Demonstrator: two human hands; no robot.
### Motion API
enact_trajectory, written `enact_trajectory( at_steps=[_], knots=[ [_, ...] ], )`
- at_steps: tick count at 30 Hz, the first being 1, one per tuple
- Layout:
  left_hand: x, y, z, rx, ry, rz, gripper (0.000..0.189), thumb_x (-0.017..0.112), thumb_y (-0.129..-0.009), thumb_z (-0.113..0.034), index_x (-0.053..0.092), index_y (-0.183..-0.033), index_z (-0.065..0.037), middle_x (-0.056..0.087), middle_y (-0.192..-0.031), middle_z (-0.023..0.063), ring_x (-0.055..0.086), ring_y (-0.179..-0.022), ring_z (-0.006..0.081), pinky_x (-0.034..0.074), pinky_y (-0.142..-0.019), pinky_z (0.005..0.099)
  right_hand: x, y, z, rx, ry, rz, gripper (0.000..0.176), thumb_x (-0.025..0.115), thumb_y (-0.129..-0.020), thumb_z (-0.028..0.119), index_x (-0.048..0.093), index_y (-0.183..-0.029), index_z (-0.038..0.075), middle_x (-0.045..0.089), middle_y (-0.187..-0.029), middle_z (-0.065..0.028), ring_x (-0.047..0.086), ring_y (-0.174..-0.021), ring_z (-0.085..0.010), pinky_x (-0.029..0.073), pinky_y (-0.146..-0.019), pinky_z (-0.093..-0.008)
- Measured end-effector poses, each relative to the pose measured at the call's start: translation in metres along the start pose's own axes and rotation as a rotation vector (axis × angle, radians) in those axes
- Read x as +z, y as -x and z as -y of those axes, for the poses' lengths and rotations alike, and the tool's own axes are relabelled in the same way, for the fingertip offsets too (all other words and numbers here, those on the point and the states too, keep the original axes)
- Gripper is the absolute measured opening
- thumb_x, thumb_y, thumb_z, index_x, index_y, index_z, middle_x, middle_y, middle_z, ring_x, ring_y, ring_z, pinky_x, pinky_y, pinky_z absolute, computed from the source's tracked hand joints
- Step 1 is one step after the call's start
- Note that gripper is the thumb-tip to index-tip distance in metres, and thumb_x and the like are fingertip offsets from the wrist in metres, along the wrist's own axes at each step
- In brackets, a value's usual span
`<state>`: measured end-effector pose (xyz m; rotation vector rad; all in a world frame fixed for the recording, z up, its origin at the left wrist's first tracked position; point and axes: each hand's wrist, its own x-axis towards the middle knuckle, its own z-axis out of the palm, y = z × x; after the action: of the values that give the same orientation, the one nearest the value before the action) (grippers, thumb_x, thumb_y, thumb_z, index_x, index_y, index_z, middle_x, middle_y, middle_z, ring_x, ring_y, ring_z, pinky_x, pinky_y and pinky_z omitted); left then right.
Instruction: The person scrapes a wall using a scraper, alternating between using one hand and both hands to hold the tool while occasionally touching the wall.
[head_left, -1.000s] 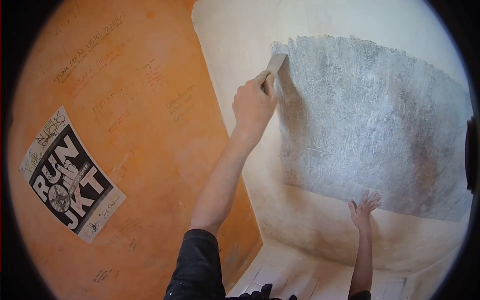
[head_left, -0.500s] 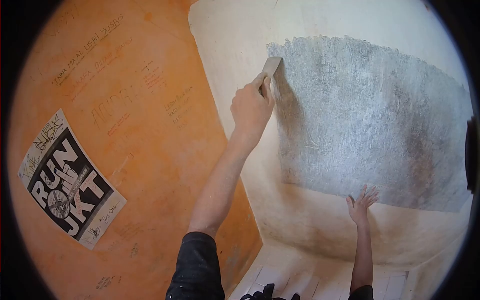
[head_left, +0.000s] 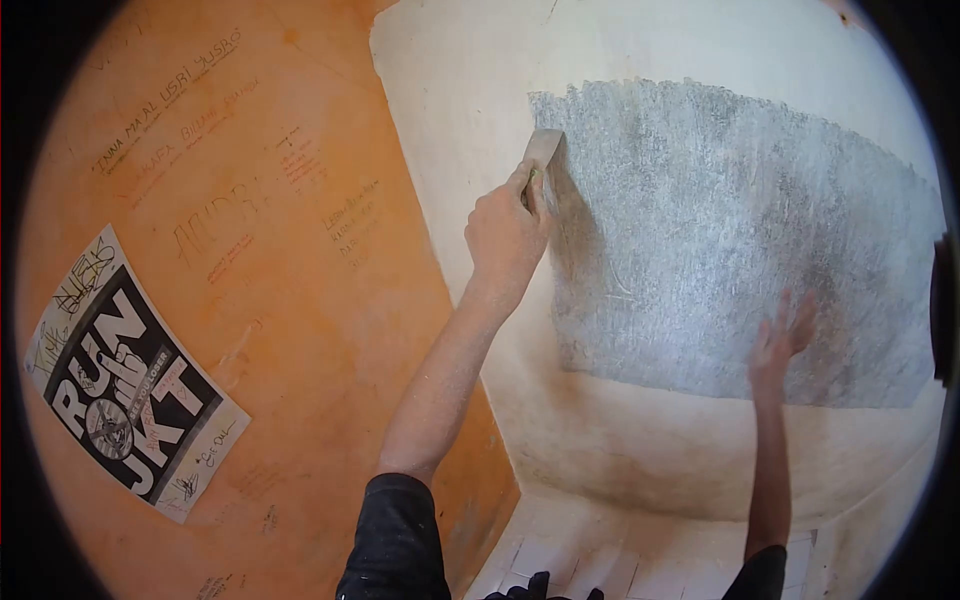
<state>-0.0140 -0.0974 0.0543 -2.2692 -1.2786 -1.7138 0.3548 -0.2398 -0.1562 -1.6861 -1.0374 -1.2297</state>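
My left hand (head_left: pixel 505 235) is wrapped round a scraper (head_left: pixel 545 148). Its flat, wide metal blade points up and lies at the upper left edge of a rough grey patch (head_left: pixel 680 230) on the white wall (head_left: pixel 480 90). Lower and to the right, my right hand (head_left: pixel 782 340) is raised in front of the patch's lower part, fingers spread and slightly smeared by motion. Nothing shows in it. Part of the scraper's handle is hidden inside my left fist.
An orange wall (head_left: pixel 320 330) with handwriting meets the white wall at a corner on the left. A black and white poster (head_left: pixel 135 385) is stuck on it. Pale floor tiles (head_left: pixel 660 572) show at the bottom, and a dark object (head_left: pixel 943 310) stands at the right edge.
The scraper has come slightly down along the patch's left edge with my left hand. My right hand has moved right and up, from the patch's lower border to over the grey area.
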Motion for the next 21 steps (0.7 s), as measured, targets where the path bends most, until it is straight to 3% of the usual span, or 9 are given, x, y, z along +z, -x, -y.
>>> enact_trajectory(
  at_steps=[3,5,8,14,16,19,21],
  knots=[
    [-0.001,-0.027,-0.018,0.048,-0.048,-0.049,0.030,0.055,-0.096,-0.029,0.070,-0.117,-0.012,0.069,-0.082,0.0215,0.068,-0.079,0.0390,0.053,-0.072,0.0446,0.012,-0.045,-0.025,-0.067,0.056,-0.107,0.058,0.048,-0.098,0.028,0.032,-0.153,0.020,0.018,-0.161,-0.0155,0.015,-0.147,-0.0416,0.011,-0.116,-0.0596],
    [-0.012,-0.037,-0.028,0.046,-0.044,-0.073,0.029,0.055,-0.096,-0.029,0.071,-0.115,-0.014,0.069,-0.083,0.0223,0.068,-0.080,0.0392,0.053,-0.073,0.0438,0.028,-0.060,-0.036,-0.189,0.129,-0.228,0.052,0.031,-0.105,0.037,0.036,-0.152,0.016,0.029,-0.158,-0.0138,0.024,-0.145,-0.0384,0.012,-0.116,-0.0568],
    [-0.013,-0.022,-0.014,0.045,-0.104,-0.062,0.029,0.055,-0.096,-0.030,0.072,-0.114,-0.013,0.069,-0.084,0.0221,0.068,-0.080,0.0393,0.054,-0.074,0.0441,0.030,-0.058,-0.029,-0.159,0.112,-0.256,0.054,0.024,-0.105,0.040,0.038,-0.150,0.013,0.032,-0.157,-0.0134,0.026,-0.144,-0.0388,0.015,-0.116,-0.0570],
    [0.012,-0.013,-0.035,-0.032,-0.061,-0.039,0.029,0.054,-0.097,-0.027,0.070,-0.116,-0.013,0.066,-0.077,0.0236,0.067,-0.074,0.0386,0.052,-0.067,0.0428,0.031,-0.054,-0.032,-0.179,0.115,-0.269,0.056,0.023,-0.105,0.041,0.040,-0.149,0.011,0.034,-0.156,-0.0133,0.028,-0.143,-0.0408,0.018,-0.114,-0.0577],
    [0.013,-0.016,-0.037,0.017,-0.100,-0.136,0.028,0.054,-0.097,-0.026,0.071,-0.115,-0.013,0.064,-0.074,0.0243,0.067,-0.072,0.0392,0.051,-0.067,0.0425,0.034,-0.055,-0.035,-0.182,0.093,-0.264,0.055,0.023,-0.105,0.040,0.041,-0.149,0.011,0.034,-0.156,-0.0132,0.028,-0.143,-0.0408,0.018,-0.114,-0.0583],
    [-0.002,-0.001,-0.043,-0.051,-0.067,-0.012,0.027,0.055,-0.096,-0.025,0.071,-0.114,-0.013,0.064,-0.075,0.0247,0.067,-0.074,0.0399,0.051,-0.067,0.0426,0.035,-0.051,-0.038,-0.179,0.096,-0.261,0.054,0.023,-0.105,0.040,0.041,-0.149,0.012,0.035,-0.155,-0.0126,0.028,-0.143,-0.0401,0.018,-0.114,-0.0592],
    [0.017,0.010,-0.037,-0.003,-0.085,-0.075,0.027,0.055,-0.096,-0.025,0.072,-0.114,-0.012,0.064,-0.075,0.0245,0.067,-0.073,0.0392,0.051,-0.067,0.0420,0.035,-0.049,-0.035,-0.172,0.105,-0.262,0.054,0.023,-0.105,0.039,0.041,-0.149,0.013,0.035,-0.155,-0.0123,0.028,-0.143,-0.0395,0.018,-0.114,-0.0596]
  ],
)
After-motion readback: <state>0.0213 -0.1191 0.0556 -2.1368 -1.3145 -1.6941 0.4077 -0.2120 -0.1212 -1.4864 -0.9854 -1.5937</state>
